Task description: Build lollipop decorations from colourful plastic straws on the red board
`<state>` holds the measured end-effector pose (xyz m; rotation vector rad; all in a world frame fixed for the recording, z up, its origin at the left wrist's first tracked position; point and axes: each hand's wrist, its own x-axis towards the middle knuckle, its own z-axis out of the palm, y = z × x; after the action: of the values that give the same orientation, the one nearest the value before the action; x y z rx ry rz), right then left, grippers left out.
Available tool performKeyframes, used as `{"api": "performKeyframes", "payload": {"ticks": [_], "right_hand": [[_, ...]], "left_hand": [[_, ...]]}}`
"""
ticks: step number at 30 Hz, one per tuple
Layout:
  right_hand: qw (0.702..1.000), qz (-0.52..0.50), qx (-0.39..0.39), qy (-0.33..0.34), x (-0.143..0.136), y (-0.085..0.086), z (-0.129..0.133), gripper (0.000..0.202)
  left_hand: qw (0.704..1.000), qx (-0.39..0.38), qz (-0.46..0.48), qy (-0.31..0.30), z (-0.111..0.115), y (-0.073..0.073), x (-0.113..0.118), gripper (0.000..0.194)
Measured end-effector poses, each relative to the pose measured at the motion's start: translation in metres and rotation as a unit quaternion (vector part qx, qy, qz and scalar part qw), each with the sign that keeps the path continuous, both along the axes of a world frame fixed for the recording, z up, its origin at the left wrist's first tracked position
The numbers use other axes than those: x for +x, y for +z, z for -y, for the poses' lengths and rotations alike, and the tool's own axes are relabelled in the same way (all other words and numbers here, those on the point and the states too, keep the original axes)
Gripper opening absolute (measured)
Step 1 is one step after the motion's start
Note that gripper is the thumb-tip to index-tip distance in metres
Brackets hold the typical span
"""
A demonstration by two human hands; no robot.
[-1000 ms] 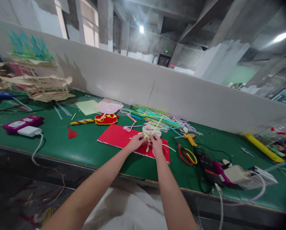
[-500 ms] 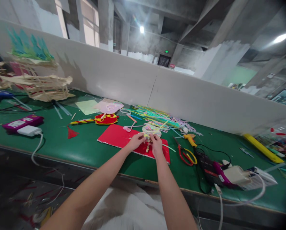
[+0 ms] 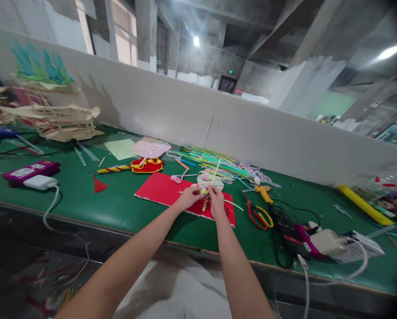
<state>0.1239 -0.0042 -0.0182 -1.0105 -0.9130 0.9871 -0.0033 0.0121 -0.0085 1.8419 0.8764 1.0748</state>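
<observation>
Over a red board [image 3: 158, 188], my left hand [image 3: 188, 198] and my right hand [image 3: 217, 201] meet with fingertips pinched. Between them is a yellow pipe cleaner [image 3: 216, 172], its free end pointing up and away and its near end bunched into a small yellow coil at the fingertips. A round pale fan-like piece [image 3: 201, 179] with pink bits lies just behind the fingers, partly covered. Its brownish handle [image 3: 204, 205] appears to show below the hands; how it joins is hidden. A bent pink pipe cleaner [image 3: 177, 179] rests on the board to the left.
Loose pipe cleaners [image 3: 231, 168] pile up behind the board. Red-and-yellow scissors [image 3: 258, 216], a yellow glue gun [image 3: 264, 193] and a purple power strip [image 3: 309, 243] with cables are on the right. A red-and-yellow tasselled ornament [image 3: 147, 165] and a wooden-stick model [image 3: 61, 119] are left.
The yellow pipe cleaner's free end has swung from leaning right to standing more upright, pointing away from me. Both hands stay in nearly the same place.
</observation>
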Motion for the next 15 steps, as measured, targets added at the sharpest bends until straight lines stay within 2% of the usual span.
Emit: {"api": "performKeyframes", "payload": {"ticks": [4,7,12,15], "right_hand": [[1.000,-0.012,-0.006,0.015,-0.0012,0.0022,0.0019,0.027],[1.000,0.001,-0.014,0.007,-0.0027,0.0043,0.0044,0.028],[0.998,0.042,-0.029,0.044,-0.0045,0.0053,0.0088,0.029],[0.998,0.041,-0.023,0.043,-0.0038,0.0046,0.0087,0.029]], "left_hand": [[0.998,-0.034,0.041,0.015,-0.0028,-0.0015,-0.0008,0.017],[0.994,-0.063,0.068,0.060,-0.0038,-0.0002,-0.0028,0.020],[0.982,-0.082,0.099,0.140,-0.0058,0.0011,-0.0065,0.020],[0.982,-0.089,0.099,0.131,-0.0050,0.0018,-0.0066,0.021]]}}
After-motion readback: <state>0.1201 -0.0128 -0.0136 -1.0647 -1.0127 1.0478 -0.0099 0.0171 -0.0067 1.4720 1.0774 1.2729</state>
